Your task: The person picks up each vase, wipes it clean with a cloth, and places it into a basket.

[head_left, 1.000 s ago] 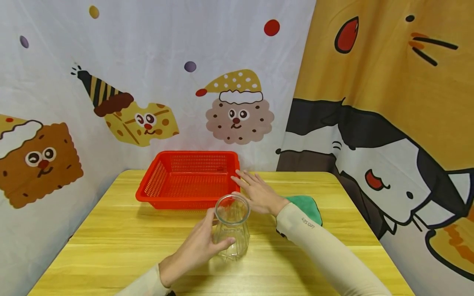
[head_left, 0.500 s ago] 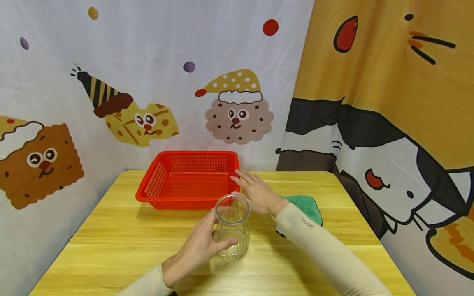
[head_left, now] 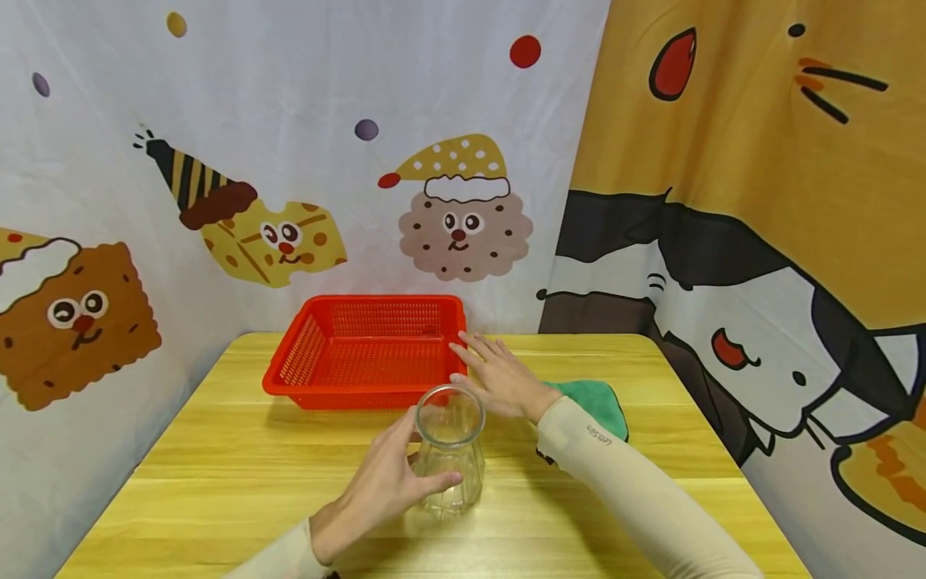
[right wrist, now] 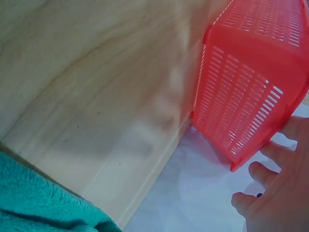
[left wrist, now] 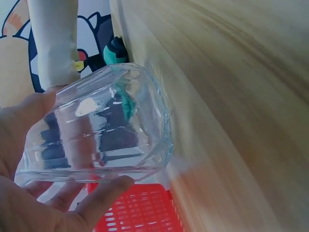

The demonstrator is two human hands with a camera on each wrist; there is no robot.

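A clear faceted glass vase (head_left: 463, 462) stands upright near the table's middle, its thick round rim facing up. My left hand (head_left: 379, 478) grips it from the left, thumb on the near side and fingers on the far side. The left wrist view shows the vase (left wrist: 108, 125) between the thumb and fingers, base close to the tabletop. Beyond it is a red plastic basket (head_left: 362, 400) with slotted walls, nothing visible inside. My right hand (head_left: 506, 382) has its fingers spread, fingertips at the basket's right rim. The right wrist view has these fingers (right wrist: 277, 153) at the rim.
A green cloth (head_left: 604, 406) lies to the right, partly behind the right forearm. The wooden table (head_left: 239, 482) ends at a back edge just behind the basket. A printed curtain (head_left: 289, 96) hangs behind and along both sides.
Both hands, the vase and the basket keep nearly the same places. The head view has shifted very slightly.
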